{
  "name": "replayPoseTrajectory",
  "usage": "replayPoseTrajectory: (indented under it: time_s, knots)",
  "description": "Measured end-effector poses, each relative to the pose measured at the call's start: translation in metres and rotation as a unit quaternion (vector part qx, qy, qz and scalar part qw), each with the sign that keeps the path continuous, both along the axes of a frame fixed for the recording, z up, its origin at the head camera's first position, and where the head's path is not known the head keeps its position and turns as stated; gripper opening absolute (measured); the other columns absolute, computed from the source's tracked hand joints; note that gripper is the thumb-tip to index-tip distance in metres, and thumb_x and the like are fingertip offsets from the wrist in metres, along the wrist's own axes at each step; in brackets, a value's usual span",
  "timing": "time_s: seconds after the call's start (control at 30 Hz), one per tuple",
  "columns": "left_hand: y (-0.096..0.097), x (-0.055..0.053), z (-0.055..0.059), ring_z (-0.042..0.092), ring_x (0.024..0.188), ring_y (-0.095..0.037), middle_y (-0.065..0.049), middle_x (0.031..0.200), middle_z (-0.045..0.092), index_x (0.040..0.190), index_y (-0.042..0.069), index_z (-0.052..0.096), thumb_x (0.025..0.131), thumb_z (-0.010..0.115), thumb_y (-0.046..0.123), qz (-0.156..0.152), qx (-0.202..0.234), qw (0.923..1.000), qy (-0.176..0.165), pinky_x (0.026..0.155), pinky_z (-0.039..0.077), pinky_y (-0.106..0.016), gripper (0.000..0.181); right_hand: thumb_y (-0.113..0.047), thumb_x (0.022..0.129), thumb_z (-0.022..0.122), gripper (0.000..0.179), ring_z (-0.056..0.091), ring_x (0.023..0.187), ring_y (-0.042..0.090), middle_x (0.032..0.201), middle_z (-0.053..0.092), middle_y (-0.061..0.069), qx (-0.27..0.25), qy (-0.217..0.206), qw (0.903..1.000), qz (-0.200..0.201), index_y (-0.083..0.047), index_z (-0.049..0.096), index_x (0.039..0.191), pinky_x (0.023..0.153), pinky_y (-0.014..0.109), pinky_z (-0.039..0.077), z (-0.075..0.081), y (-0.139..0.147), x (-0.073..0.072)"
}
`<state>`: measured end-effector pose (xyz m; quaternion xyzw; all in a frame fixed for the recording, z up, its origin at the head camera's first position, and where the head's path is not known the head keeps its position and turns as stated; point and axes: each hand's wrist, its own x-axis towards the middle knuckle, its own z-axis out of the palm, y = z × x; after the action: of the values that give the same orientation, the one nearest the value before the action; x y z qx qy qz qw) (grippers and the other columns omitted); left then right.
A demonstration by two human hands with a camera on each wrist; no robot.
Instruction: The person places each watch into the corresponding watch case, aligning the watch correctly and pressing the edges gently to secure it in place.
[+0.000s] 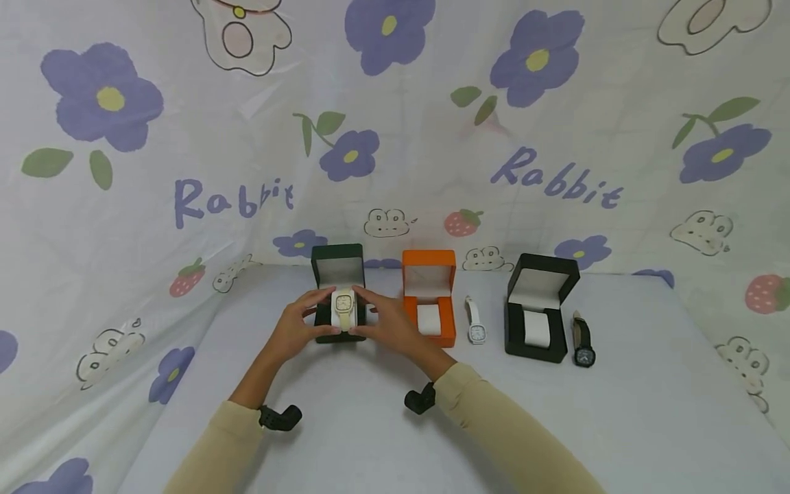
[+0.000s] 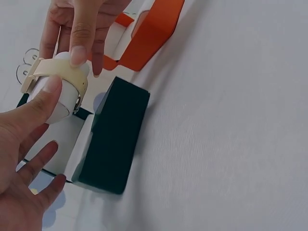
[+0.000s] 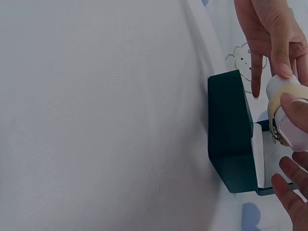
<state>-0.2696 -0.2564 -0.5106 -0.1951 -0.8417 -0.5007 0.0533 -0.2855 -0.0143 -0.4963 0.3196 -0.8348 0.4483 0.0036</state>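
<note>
A watch with a cream strap (image 1: 345,303) is wrapped around a white cushion (image 2: 58,109). My left hand (image 1: 297,324) holds the cushion from the left, and my right hand (image 1: 387,320) holds it from the other side. In the left wrist view a thumb of each hand presses the strap or cushion edge. Just below the cushion, the dark green watch box (image 2: 118,139) stands with its lid raised. Its inside is partly hidden by the hands and cushion in the head view.
Right of my hands stands an open orange box (image 1: 428,258) with a white cushion, then a silver watch with a white strap (image 1: 474,322). Farther right are an open black box (image 1: 516,334) and a black watch (image 1: 583,343). Behind hangs a printed cloth (image 1: 432,185).
</note>
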Motion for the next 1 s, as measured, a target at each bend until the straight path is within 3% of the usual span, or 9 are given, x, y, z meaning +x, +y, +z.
replayPoseTrajectory:
  time_s: [0.3, 0.53, 0.7, 1.0]
  knots:
    - [-0.007, -0.010, -0.006, 0.043, 0.141, -0.036, -0.012, 0.149, 0.052, 0.149, 0.011, 0.052, 0.079, 0.088, 0.014, -0.002, 0.001, 1.0000, -0.009, 0.110, 0.038, -0.066, 0.079, -0.024, 0.084, 0.086, 0.083, 0.061, 0.120, 0.035, 0.149, 0.054, 0.010, 0.022, -0.007, 0.9995, -0.020, -0.011, 0.044, 0.154, 0.101, 0.049, 0.053, -0.004, -0.006, -0.006]
    - [-0.013, -0.016, -0.010, 0.042, 0.141, -0.037, -0.014, 0.149, 0.052, 0.149, 0.011, 0.052, 0.079, 0.088, 0.013, -0.003, 0.001, 0.9999, -0.012, 0.110, 0.037, -0.067, 0.078, -0.029, 0.085, 0.085, 0.084, 0.050, 0.138, 0.026, 0.154, 0.049, 0.004, 0.054, -0.001, 0.9982, -0.027, -0.014, 0.043, 0.156, 0.113, 0.044, 0.043, -0.008, -0.012, -0.012]
    - [-0.015, -0.023, -0.010, 0.043, 0.141, -0.036, -0.012, 0.150, 0.052, 0.150, 0.014, 0.052, 0.080, 0.088, 0.012, 0.005, -0.014, 0.9997, -0.018, 0.110, 0.040, -0.064, 0.078, -0.031, 0.085, 0.085, 0.083, 0.050, 0.137, 0.025, 0.153, 0.050, 0.003, 0.067, -0.002, 0.9970, -0.038, -0.016, 0.043, 0.156, 0.114, 0.044, 0.042, -0.009, -0.016, -0.018]
    - [-0.015, -0.030, -0.021, 0.048, 0.135, -0.039, -0.017, 0.147, 0.053, 0.148, 0.008, 0.053, 0.078, 0.088, 0.007, -0.001, -0.006, 0.9997, -0.026, 0.103, 0.046, -0.064, 0.078, -0.033, 0.086, 0.083, 0.084, 0.051, 0.136, 0.026, 0.152, 0.051, 0.006, 0.096, -0.009, 0.9944, -0.044, -0.015, 0.042, 0.156, 0.114, 0.043, 0.042, -0.016, -0.018, -0.024]
